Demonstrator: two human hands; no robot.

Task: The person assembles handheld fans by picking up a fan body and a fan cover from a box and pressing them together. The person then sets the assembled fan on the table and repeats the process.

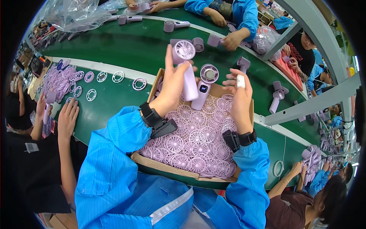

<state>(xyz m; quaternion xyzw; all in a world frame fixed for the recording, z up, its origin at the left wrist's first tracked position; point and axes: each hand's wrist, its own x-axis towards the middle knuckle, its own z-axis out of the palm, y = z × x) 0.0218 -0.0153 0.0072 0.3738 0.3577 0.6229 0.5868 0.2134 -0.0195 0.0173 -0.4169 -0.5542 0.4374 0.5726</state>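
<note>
Lilac fan (190, 84) in the grip of the left hand (170, 87), right hand (241, 98) wide near boxed grilles (198, 147)

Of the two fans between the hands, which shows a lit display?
The lower fan, nearer the right hand: it has a lit screen; the upper fan shows none.

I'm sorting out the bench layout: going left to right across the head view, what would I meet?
Pile of lilac rings, the pile's rightmost stray ring, left hand, fan with a small display, right hand, fan lying on the green surface farther right.
</note>
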